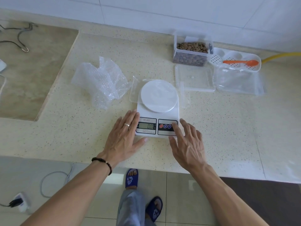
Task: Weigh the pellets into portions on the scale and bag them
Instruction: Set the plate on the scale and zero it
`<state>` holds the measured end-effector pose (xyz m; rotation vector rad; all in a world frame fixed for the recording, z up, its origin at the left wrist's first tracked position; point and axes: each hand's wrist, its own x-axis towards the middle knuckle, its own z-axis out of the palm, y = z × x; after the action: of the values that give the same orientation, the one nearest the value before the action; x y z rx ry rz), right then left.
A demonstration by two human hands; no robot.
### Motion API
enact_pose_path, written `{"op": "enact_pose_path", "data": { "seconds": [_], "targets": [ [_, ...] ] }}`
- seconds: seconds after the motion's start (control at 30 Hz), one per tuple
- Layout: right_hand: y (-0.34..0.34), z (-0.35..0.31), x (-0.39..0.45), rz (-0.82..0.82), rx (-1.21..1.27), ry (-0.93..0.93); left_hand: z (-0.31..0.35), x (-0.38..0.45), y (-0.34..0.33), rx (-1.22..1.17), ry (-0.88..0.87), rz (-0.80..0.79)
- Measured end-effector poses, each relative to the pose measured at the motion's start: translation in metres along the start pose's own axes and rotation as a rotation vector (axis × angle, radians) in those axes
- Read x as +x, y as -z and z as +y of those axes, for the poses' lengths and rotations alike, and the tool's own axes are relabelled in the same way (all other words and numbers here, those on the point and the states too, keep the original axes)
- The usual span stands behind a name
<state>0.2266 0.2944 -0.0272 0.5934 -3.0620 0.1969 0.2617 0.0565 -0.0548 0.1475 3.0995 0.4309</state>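
Your left hand (124,136) lies flat and spread, fingers straight, resting against the left edge of the scale (157,111) beside its display, with the thumb stretched out along the counter (65,131) just in front of the scale's near edge. A ring sits on one finger and a dark beaded bracelet (104,163) circles the wrist. Your right hand (187,141) is also open and holds nothing; its fingers are loosely spread, and the forefinger reaches over the right end of the button panel, at or just above the surface beside the three round buttons; you cannot tell whether it presses down. The scale is white, with a round white platform (159,96) that carries no pellets, and the lit display reads zeros. It stands at the middle of the speckled counter, directly in front of you, on a clear plastic sheet or tray whose edges show at either side. The pellets (192,47) are brown and fill an open clear container (190,53) well apart from the scale, at the back right near the wall. In front of that lies a clear lid (194,78), and to its right clear bags (239,82) under a white perforated tray (236,60) holding an orange spoon (242,62). Crumpled bubble wrap (101,80) lies to the scale's left.
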Motion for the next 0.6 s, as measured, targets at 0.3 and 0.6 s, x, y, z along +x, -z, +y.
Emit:
{"op": "enact_pose_path", "data": {
  "seconds": [0.3, 0.6],
  "targets": [
    [0.048, 0.024, 0.041, 0.053, 0.022, -0.064, 0.029, 0.050, 0.060, -0.005, -0.114, 0.092],
    [0.106, 0.102, 0.098, 0.141, -0.045, -0.232, 0.096, 0.172, 0.082, 0.064, -0.325, 0.057]
  ]
}}
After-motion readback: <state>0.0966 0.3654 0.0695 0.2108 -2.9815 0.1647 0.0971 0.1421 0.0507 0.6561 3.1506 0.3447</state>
